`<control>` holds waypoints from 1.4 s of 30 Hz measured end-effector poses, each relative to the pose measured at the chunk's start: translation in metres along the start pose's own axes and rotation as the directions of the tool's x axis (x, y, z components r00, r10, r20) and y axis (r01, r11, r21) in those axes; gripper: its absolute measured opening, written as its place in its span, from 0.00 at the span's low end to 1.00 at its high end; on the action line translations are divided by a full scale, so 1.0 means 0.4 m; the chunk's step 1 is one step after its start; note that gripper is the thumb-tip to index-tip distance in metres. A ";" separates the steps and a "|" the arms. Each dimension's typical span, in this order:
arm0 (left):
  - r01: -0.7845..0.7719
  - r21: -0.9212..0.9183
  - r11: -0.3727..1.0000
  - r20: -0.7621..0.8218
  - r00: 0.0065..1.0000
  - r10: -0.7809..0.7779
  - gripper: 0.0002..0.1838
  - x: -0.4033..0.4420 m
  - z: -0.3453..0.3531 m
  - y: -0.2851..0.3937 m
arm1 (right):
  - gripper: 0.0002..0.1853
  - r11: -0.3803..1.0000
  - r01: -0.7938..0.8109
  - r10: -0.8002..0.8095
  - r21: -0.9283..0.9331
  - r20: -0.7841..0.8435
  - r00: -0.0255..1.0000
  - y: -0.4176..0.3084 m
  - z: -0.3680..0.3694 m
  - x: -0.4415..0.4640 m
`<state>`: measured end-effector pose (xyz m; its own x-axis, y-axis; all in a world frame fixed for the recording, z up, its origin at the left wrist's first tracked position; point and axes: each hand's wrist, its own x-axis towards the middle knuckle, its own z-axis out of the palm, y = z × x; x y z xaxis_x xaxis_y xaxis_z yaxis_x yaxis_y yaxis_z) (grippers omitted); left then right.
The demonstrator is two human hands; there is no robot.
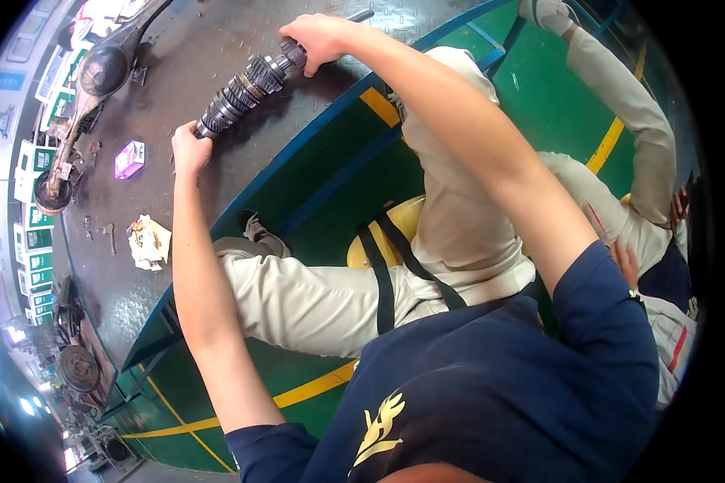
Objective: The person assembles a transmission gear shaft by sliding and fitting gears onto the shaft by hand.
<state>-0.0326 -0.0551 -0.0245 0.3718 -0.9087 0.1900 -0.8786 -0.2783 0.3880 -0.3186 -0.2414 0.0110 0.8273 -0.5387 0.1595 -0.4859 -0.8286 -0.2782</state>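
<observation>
A gear shaft (246, 90), a dark metal transmission shaft with several toothed gears, lies slantwise over the metal-topped workbench (157, 193). My left hand (192, 149) is closed around its lower-left end. Towards the opposite end, my right hand (318, 40) is wrapped over the shaft beside a smaller gear, and a thin bare rod sticks out beyond it. Whether the shaft touches the bench top, I cannot tell. To the left of my left hand stands a small purple-and-white box (129, 160).
Crumpled, stained paper (149, 243) and small metal parts (109, 235) lie on the bench. A large axle housing (105, 68) runs along its far side. My legs straddle a yellow seat (399, 229). Another person (648, 185) sits close on my right.
</observation>
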 end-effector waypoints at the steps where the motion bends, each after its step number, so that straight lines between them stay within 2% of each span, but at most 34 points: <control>1: -0.004 0.002 1.000 -0.001 1.000 0.004 0.17 0.000 -0.002 0.000 | 0.33 0.999 0.030 -0.030 -0.020 -0.028 0.999 -0.001 -0.001 -0.007; 3: 0.021 -0.002 1.000 0.036 0.999 -0.020 0.18 0.001 -0.007 0.001 | 0.33 0.998 0.057 -0.060 -0.041 -0.061 0.996 -0.007 -0.008 -0.022; 5: -0.008 0.012 1.000 0.024 1.000 0.007 0.18 0.000 -0.011 0.004 | 0.37 0.999 0.032 -0.032 -0.003 0.034 0.999 -0.020 -0.023 -0.035; 6: -0.031 0.024 0.999 0.017 0.999 0.030 0.18 -0.002 -0.015 0.007 | 0.37 0.999 0.032 -0.032 -0.004 0.030 0.999 -0.019 -0.023 -0.035; 8: -0.031 0.009 0.999 0.007 0.999 0.031 0.17 -0.005 -0.021 0.012 | 0.35 0.993 0.072 -0.069 -0.094 0.032 0.997 -0.023 -0.016 -0.037; 9: -0.045 0.029 0.999 0.005 0.999 0.045 0.17 -0.005 -0.021 0.008 | 0.35 0.994 0.072 -0.067 -0.076 0.076 0.995 -0.024 -0.017 -0.036; 13: -0.078 0.082 0.994 0.026 0.997 0.076 0.17 0.000 -0.033 -0.002 | 0.35 0.993 0.104 -0.098 -0.064 0.085 0.992 -0.035 -0.017 -0.042; 15: -0.054 0.098 0.994 0.070 0.996 0.047 0.17 0.001 -0.039 -0.004 | 0.35 0.994 0.108 -0.105 -0.026 0.119 0.987 -0.036 -0.018 -0.046; 16: -0.032 0.116 0.993 0.110 0.994 0.019 0.17 0.004 -0.043 -0.005 | 0.35 0.995 0.099 -0.097 -0.020 0.113 0.989 -0.030 -0.007 -0.046; 18: -0.055 0.093 0.994 0.114 0.993 0.045 0.16 -0.002 -0.049 -0.006 | 0.28 0.975 0.223 -0.223 -0.007 -0.046 0.974 -0.034 0.010 -0.052; 20: -0.058 0.080 0.995 0.112 0.993 0.049 0.16 -0.009 -0.056 0.003 | 0.28 0.976 0.218 -0.217 0.011 -0.027 0.976 -0.041 0.005 -0.058; 22: -0.057 0.085 0.995 0.117 0.992 0.047 0.19 -0.005 -0.052 -0.003 | 0.32 0.987 0.156 -0.161 0.045 0.174 0.971 -0.063 -0.031 -0.074; 24: -0.061 0.094 0.994 0.117 0.992 0.050 0.21 -0.001 -0.046 -0.008 | 0.32 0.985 0.161 -0.165 0.055 0.097 0.981 -0.062 -0.024 -0.074; 26: -0.084 0.147 0.986 0.083 0.994 0.072 0.22 0.004 -0.043 -0.017 | 0.33 0.990 0.127 -0.135 0.059 0.169 0.976 -0.066 -0.030 -0.077; 28: -0.095 0.160 0.982 0.095 0.992 0.081 0.23 0.004 -0.043 -0.012 | 0.33 0.990 0.117 -0.129 0.080 0.164 0.978 -0.065 -0.031 -0.084; 30: -0.078 0.135 0.988 0.095 0.993 0.066 0.23 0.004 -0.042 -0.010 | 0.33 0.983 0.081 -0.112 0.167 0.185 0.976 -0.062 -0.022 -0.089; 42: -0.046 0.110 0.993 0.081 0.996 0.038 0.19 -0.001 -0.041 -0.014 | 0.33 0.987 0.161 -0.159 -0.008 0.113 0.981 -0.079 -0.003 -0.097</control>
<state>-0.0230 -0.0481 -0.0119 0.3130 -0.9407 0.1311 -0.9226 -0.2685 0.2769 -0.3358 -0.1945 0.0145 0.9204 -0.3796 0.0941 -0.3488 -0.9055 -0.2416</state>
